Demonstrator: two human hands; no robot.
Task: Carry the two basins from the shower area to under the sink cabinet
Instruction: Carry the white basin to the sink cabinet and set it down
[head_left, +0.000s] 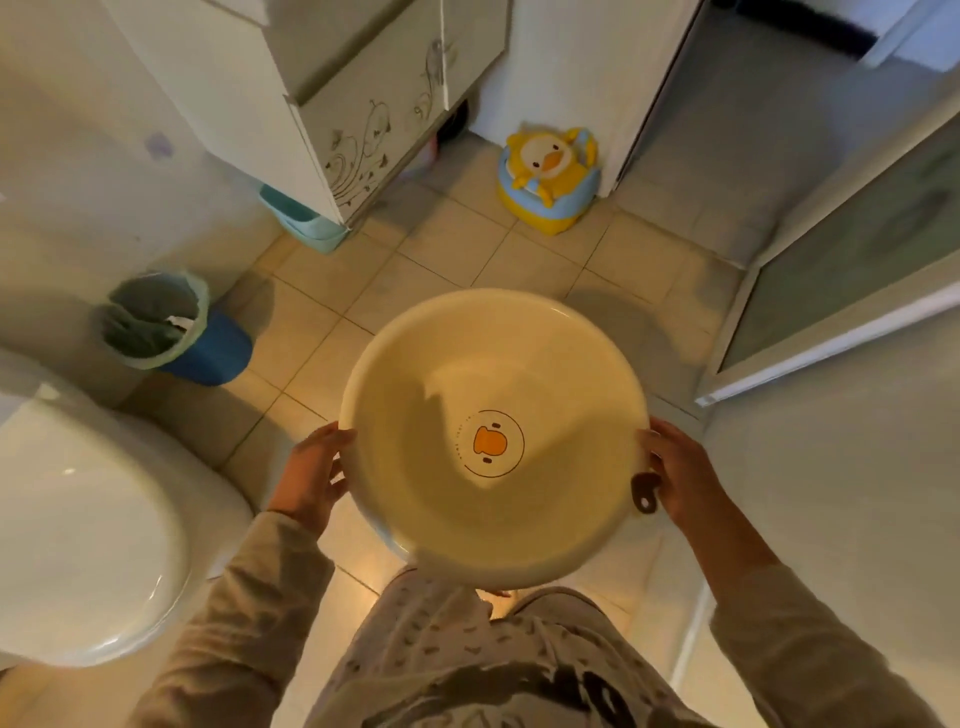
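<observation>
I see the basin (493, 441) (duck print inside) held above the tiled floor (447, 249), left hand (317, 473) and right hand (675, 467) gripping opposite rims, well short of the cabinet (363, 130).

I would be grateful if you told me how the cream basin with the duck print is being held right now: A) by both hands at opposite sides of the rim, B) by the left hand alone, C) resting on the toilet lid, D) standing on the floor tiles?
A: the left hand and right hand grip opposite sides of the cream basin, which is held above the floor tiles.
</observation>
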